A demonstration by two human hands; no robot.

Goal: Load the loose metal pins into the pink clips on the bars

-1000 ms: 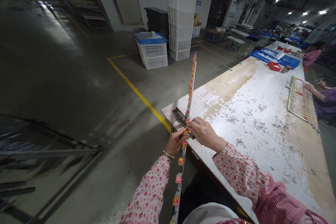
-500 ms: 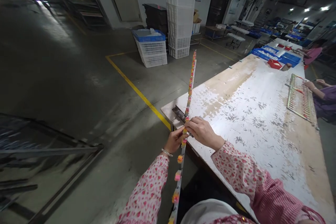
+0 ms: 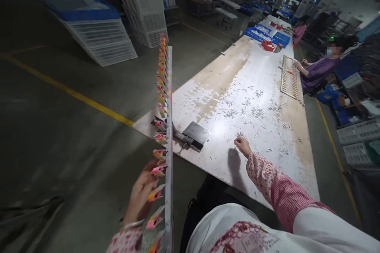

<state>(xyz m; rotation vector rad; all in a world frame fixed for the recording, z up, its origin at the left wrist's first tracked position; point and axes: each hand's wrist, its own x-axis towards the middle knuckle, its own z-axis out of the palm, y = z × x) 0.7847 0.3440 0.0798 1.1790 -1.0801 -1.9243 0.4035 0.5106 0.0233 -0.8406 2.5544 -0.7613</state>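
A long pale strip [image 3: 169, 134] stands steeply before me, with a row of small pink, yellow and orange pieces [image 3: 159, 170] along its left side. My left hand [image 3: 142, 193] is at its lower half, fingers curled behind the pieces and gripping the strip; the fingertips are partly hidden. My right hand [image 3: 243, 146] is above the white worktable [image 3: 213, 170], fingers pinched together. Whatever may be between them is too small to make out. Small thin metal pieces [image 3: 246, 106] lie scattered just beyond that hand.
A dark metal plate fixture [image 3: 194, 134] sits at the table's near left corner. Across the table a person in purple [image 3: 320, 69] handles a frame of coloured pieces [image 3: 290, 81]. Blue trays [image 3: 258, 33] and a red bin [image 3: 268, 46] stand farther along. White crates [image 3: 97, 41] are on the floor at left.
My right hand has left the strip and moved right over the table. My left hand stays at the strip, which now shows its pieces more from the side. The view has turned right.
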